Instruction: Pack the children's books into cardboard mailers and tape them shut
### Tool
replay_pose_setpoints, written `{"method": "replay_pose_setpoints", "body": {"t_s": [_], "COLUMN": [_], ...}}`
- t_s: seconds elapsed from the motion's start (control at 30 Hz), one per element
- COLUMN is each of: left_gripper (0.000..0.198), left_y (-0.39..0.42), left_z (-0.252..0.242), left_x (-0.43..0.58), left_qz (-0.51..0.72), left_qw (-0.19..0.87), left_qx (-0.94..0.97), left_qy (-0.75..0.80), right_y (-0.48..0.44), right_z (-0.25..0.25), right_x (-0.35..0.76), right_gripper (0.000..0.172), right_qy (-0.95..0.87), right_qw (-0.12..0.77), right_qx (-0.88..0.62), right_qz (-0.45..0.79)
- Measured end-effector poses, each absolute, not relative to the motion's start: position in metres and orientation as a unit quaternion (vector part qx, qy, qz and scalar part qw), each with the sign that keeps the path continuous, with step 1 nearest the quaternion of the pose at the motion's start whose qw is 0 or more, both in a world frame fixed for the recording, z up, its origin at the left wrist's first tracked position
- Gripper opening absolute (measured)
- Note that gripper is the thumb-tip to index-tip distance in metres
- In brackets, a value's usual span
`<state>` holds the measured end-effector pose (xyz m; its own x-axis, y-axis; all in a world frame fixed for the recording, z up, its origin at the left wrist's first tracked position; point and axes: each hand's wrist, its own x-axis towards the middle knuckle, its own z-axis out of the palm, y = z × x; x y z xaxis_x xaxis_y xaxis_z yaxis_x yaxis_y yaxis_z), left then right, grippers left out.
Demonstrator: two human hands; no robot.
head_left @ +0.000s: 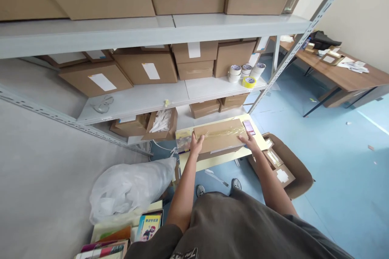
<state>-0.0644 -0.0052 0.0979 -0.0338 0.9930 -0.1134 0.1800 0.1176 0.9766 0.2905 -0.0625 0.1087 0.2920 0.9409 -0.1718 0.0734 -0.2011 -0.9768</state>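
A taped cardboard box (221, 139) is on the pale yellow table (209, 164) in front of me. My left hand (197, 144) grips its left end, thumb on the top. At the right end, my right hand (249, 142) holds the box with the thumb on top and the other fingers partly hidden. Clear tape runs lengthwise across the top face. A phone with a lit screen (249, 127) lies at the table's right, just beyond my right hand. By my left hand is a printed packet or picture (183, 141) on the table.
Metal shelving (152, 34) with cardboard boxes rises ahead. White tape rolls (234, 73) and a yellow tape roll (249, 82) sit on its middle shelf. A large carton (299, 170) of small boxes stands right, a plastic bag (130, 186) and books (148, 226) left. Behind right is a wooden desk (349, 75).
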Motion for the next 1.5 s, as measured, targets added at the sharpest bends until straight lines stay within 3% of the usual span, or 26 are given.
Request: {"method": "replay_pose_setpoints", "body": {"t_s": [0.23, 0.43, 0.6, 0.9, 1.17, 1.5], "left_gripper": [0.079, 0.083, 0.076, 0.084, 0.082, 0.083], "left_y": [-0.013, -0.033, -0.055, -0.068, -0.046, -0.005], "left_z": [0.114, 0.124, 0.132, 0.138, 0.126, 0.127], "left_x": [-0.068, -0.055, -0.042, -0.021, -0.016, 0.014], "left_qz": [0.412, 0.405, 0.392, 0.391, 0.423, 0.397], "left_qw": [0.462, 0.489, 0.462, 0.460, 0.450, 0.464], "left_qx": [0.487, 0.435, 0.409, 0.393, 0.410, 0.455], "left_qy": [0.616, 0.639, 0.683, 0.694, 0.671, 0.648], "right_y": [-0.057, -0.032, -0.020, -0.034, -0.049, -0.050], "right_z": [0.077, 0.036, -0.013, -0.060, -0.025, 0.092], "right_x": [0.356, 0.426, 0.440, 0.423, 0.476, 0.493], "right_gripper": [0.069, 0.047, 0.027, 0.023, 0.023, 0.039], "right_qy": [-0.393, -0.475, -0.559, -0.573, -0.525, -0.547], "right_qw": [0.477, 0.322, 0.149, 0.100, 0.263, 0.380], "right_qx": [-0.701, -0.750, -0.710, -0.716, -0.721, -0.674], "right_qz": [0.356, 0.330, 0.401, 0.385, 0.367, 0.318]}}
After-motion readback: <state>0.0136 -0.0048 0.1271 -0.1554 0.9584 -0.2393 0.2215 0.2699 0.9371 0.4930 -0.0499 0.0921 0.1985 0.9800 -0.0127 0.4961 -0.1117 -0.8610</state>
